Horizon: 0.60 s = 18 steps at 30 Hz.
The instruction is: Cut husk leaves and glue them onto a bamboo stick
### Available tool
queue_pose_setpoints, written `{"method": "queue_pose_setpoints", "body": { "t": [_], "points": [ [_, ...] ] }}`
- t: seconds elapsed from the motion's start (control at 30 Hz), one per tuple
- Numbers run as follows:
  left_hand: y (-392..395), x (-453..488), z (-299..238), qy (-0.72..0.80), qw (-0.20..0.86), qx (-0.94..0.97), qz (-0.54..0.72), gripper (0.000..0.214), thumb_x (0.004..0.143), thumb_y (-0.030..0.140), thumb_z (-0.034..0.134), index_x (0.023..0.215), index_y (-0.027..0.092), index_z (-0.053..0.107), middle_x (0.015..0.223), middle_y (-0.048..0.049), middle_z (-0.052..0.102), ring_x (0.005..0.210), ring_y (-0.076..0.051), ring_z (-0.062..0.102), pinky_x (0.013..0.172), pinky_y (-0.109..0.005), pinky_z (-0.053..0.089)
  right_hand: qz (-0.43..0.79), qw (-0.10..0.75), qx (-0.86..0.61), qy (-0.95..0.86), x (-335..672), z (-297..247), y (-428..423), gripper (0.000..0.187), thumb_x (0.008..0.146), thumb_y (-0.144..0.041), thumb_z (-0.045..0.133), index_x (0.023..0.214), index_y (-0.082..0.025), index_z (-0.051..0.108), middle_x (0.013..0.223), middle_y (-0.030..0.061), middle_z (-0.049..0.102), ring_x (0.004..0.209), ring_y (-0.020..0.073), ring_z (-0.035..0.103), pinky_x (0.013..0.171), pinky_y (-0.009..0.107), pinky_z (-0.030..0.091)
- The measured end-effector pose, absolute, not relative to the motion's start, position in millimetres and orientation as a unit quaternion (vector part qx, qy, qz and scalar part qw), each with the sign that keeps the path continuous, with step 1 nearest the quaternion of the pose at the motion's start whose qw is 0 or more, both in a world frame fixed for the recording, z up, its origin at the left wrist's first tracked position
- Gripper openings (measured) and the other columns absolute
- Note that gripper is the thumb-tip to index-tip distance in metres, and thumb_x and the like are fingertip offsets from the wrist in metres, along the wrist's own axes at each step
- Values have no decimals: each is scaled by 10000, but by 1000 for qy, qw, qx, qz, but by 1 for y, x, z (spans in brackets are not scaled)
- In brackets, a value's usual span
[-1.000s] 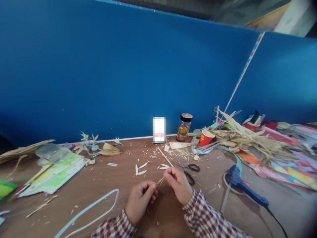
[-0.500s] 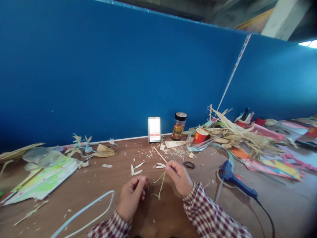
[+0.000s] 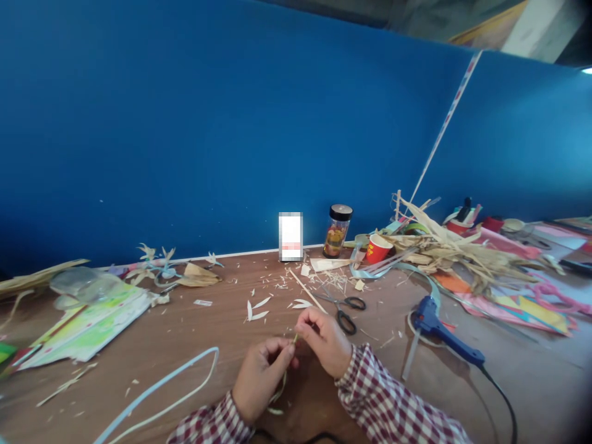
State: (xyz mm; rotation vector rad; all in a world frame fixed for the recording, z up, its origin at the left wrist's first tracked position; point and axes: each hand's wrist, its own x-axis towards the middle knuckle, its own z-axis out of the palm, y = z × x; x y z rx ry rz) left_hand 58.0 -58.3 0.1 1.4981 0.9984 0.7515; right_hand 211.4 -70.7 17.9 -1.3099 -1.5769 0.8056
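Both my hands meet low in the middle of the brown table [image 3: 194, 345]. My left hand [image 3: 261, 376] is closed in a pinch on a thin green-yellow straw strip [image 3: 280, 390] that curls down beneath it. My right hand [image 3: 324, 340] pinches the same strip at its upper end, fingertips nearly touching the left ones. Black-handled scissors [image 3: 345, 311] lie just beyond my right hand. A thin wooden stick [image 3: 307, 291] and small white petal-shaped cuttings [image 3: 259, 308] lie beyond the hands.
A blue glue gun [image 3: 444, 336] with its cable lies to the right. Dried husks [image 3: 453, 256], a red cup [image 3: 377, 248], a jar [image 3: 337, 231] and coloured paper crowd the back right. Printed sheets [image 3: 87, 327] and a pale blue strip [image 3: 161, 388] lie left. A blue partition stands behind.
My hands were apart with the strip hanging from the right one; they have come together and both pinch it now. The scissors show fully again.
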Motion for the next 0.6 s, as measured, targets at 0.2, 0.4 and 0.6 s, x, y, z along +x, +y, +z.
{"method": "queue_pose_setpoints", "body": {
  "t": [0.2,0.4,0.6],
  "points": [
    [-58,56,1,412,589,622,312,299,756,403,525,657,145,638,586,-11,620,560,-124,519,561,-206,396,368,496,-546,-566,220,12,-64,255,847,-382,417,693,-184,462,549,-51,392,492,90,355,473,212,300],
    [-56,54,-4,423,614,586,317,301,736,408,552,772,130,661,579,-10,617,525,-110,509,519,-206,402,382,542,-555,-502,230,10,-56,293,827,-437,430,688,-180,451,574,-44,420,502,93,400,483,219,338],
    [-59,56,-2,434,603,527,413,412,742,421,548,1067,171,583,897,-67,662,769,-168,599,666,-272,496,406,547,-543,-490,230,9,-55,324,795,-482,461,672,-182,454,560,-49,424,487,94,402,477,221,337]
  ]
}}
